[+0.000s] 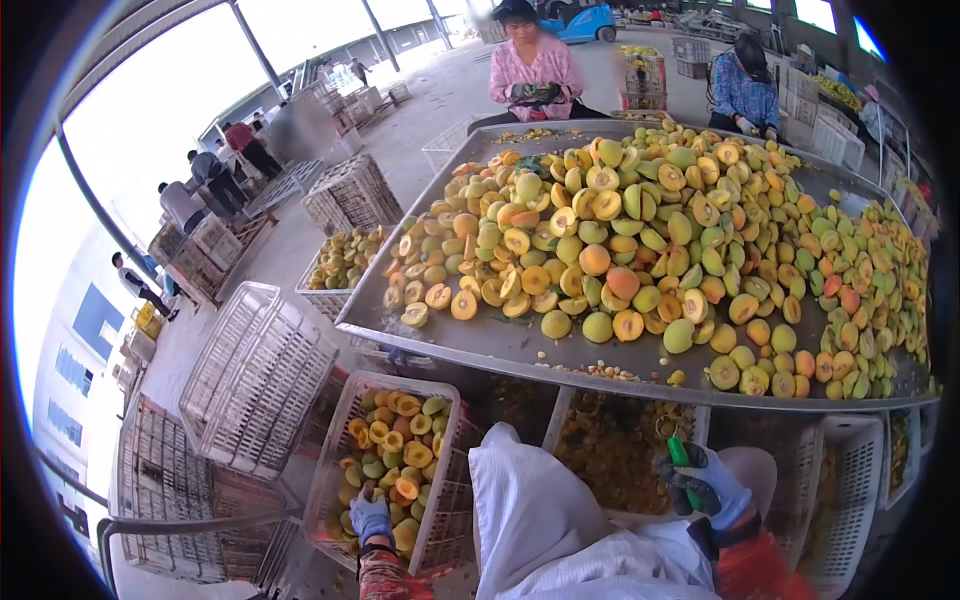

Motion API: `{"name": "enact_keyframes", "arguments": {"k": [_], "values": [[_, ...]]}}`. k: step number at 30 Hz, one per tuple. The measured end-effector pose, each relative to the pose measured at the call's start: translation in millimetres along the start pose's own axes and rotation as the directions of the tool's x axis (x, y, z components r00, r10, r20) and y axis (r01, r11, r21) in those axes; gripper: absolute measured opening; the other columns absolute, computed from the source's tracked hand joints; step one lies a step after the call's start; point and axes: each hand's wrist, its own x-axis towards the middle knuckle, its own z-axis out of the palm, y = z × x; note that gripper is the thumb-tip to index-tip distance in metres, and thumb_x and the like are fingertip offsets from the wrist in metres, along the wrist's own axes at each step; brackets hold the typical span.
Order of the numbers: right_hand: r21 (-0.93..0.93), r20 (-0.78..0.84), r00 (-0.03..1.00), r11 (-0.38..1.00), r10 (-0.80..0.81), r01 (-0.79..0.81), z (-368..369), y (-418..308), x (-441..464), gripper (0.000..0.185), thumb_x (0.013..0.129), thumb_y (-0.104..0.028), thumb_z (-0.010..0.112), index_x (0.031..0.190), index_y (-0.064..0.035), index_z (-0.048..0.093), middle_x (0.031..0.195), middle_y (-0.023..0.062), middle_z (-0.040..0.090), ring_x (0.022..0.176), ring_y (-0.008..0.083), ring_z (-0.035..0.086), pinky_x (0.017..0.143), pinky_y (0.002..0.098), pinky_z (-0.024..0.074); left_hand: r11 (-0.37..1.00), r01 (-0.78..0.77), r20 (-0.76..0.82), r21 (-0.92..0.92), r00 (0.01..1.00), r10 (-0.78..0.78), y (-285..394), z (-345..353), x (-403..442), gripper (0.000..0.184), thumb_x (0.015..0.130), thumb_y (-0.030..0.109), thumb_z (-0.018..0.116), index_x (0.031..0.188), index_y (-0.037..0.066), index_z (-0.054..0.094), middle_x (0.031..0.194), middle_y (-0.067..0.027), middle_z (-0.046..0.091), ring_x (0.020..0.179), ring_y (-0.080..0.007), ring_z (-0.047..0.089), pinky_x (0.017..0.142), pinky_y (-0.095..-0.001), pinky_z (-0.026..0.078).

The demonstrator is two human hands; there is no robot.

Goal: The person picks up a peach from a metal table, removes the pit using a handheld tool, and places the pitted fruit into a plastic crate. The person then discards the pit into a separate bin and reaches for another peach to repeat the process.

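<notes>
My left hand (371,517), in a light blue glove, reaches into a white plastic crate (452,430) of cut peaches (395,455). Its fingers are drawn together near the fruit; what lies between them is too small to make out. My right hand (722,485), in a blue and dark glove, is closed round the green handle of a pitting knife (680,453), whose thin curved tip points up. Ahead of me, a metal table (480,350) bears a big heap of whole and halved peaches (590,215). Loose pits (605,371) lie along its near edge.
Under the table edge stands a crate of dark, wet-looking scraps (620,450). More white crates (850,500) stand at the right and stacked crates (260,380) at the left. Two people (535,75) (742,90) work at the table's far side. A metal rail (200,522) runs at lower left.
</notes>
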Motion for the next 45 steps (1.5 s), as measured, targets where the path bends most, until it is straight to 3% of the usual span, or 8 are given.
{"name": "enact_keyframes", "arguments": {"k": [5, 10, 18, 26, 29, 30, 34, 45], "values": [[-0.13, 0.071, 0.997, 0.991, -0.016, 0.025, 4, 12, 14, 0.036, 0.076, -0.012, 0.067, 0.108, 0.0005, 0.055, 0.085, 0.0029, 0.061, 0.065, 0.0086, 0.057, 0.057, 0.0199, 0.0475, 0.995, -0.052, 0.244, -0.086, 0.967, 0.072, -13, 13, -10, 0.031, 0.072, 0.024, 0.066, 0.095, 0.003, 0.065, 0.091, -0.0134, 0.066, 0.083, -0.023, 0.063, 0.075, -0.0332, 0.049], [0.006, 0.059, 0.997, 0.998, 0.054, -0.055, 14, 5, 9, 0.035, 0.076, -0.009, 0.068, 0.108, -0.0018, 0.054, 0.082, 0.0032, 0.06, 0.058, 0.0091, 0.055, 0.05, 0.022, 0.0461, 0.471, -0.343, -0.012, -0.813, 0.818, 0.575, 259, -2, -21, 0.028, 0.079, -0.002, 0.06, 0.107, -0.002, 0.058, 0.106, -0.0107, 0.062, 0.094, -0.016, 0.06, 0.084, -0.0267, 0.048], [-0.092, -0.036, 0.983, 0.979, 0.179, -0.181, -29, -5, 2, 0.037, 0.076, -0.017, 0.072, 0.104, -0.0059, 0.051, 0.074, 0.0019, 0.053, 0.055, 0.0085, 0.05, 0.047, 0.0229, 0.0415, 0.04, -0.997, 0.204, 0.068, 0.053, 0.978, 559, 46, -120, 0.072, 0.07, 0.019, 0.062, 0.136, 0.022, 0.035, 0.142, -0.0127, 0.029, 0.128, -0.0407, 0.027, 0.101, -0.0527, 0.026], [0.094, 0.01, 1.0, 0.995, 0.019, -0.02, -56, -6, -1, 0.038, 0.078, -0.01, 0.067, 0.111, -0.005, 0.048, 0.089, 0.0037, 0.058, 0.064, 0.01, 0.054, 0.053, 0.0234, 0.0447, 0.195, -0.973, 0.327, 0.126, 0.226, 0.918, 553, 58, -127, 0.068, 0.066, 0.02, 0.067, 0.13, 0.026, 0.044, 0.14, -0.011, 0.032, 0.125, -0.0416, 0.031, 0.1, -0.0482, 0.032], [0.106, 0.008, 0.995, 0.989, -0.1, 0.099, -46, 2, 1, 0.038, 0.079, -0.009, 0.067, 0.112, -0.0052, 0.049, 0.098, 0.0029, 0.059, 0.072, 0.012, 0.059, 0.056, 0.0253, 0.0467, 0.417, -0.788, 0.132, -0.453, 0.403, 0.906, 515, 70, -92, 0.065, 0.064, 0.01, 0.068, 0.125, 0.017, 0.049, 0.12, -0.0139, 0.05, 0.107, -0.0325, 0.051, 0.086, -0.0424, 0.046], [0.076, -0.003, 0.996, 0.993, -0.087, 0.087, -42, -1, -1, 0.038, 0.078, -0.011, 0.067, 0.111, -0.0051, 0.05, 0.096, 0.0049, 0.06, 0.072, 0.0154, 0.06, 0.058, 0.0276, 0.0474, 0.192, -0.176, 0.105, -0.966, 0.409, 0.906, 508, 69, -86, 0.054, 0.074, 0.017, 0.06, 0.126, 0.01, 0.047, 0.117, -0.0165, 0.051, 0.101, -0.0318, 0.055, 0.075, -0.0403, 0.051], [-0.824, -0.139, 0.943, 0.563, -0.302, 0.059, -35, 11, 5, 0.037, 0.078, -0.027, 0.065, 0.105, -0.0056, 0.052, 0.083, 0.0158, 0.062, 0.072, 0.0298, 0.062, 0.062, 0.0366, 0.0482, 0.114, 0.744, 0.548, -0.659, 0.371, 0.75, 453, 0, -87, 0.052, 0.086, 0.047, 0.042, 0.118, 0.006, 0.048, 0.109, -0.017, 0.054, 0.094, -0.032, 0.056, 0.071, -0.04, 0.052], [-0.925, 0.356, 0.719, -0.331, -0.596, 0.184, 56, -32, 21, 0.055, 0.072, -0.024, 0.066, 0.119, -0.0027, 0.047, 0.085, 0.012, 0.058, 0.069, 0.0275, 0.059, 0.06, 0.0373, 0.0462, 0.277, 0.332, 0.389, -0.902, 0.347, 0.853, 371, -68, -182, 0.052, 0.09, 0.04, 0.047, 0.119, -0.002, 0.047, 0.087, -0.0107, 0.061, 0.074, -0.0206, 0.061, 0.059, -0.0266, 0.05]]}}
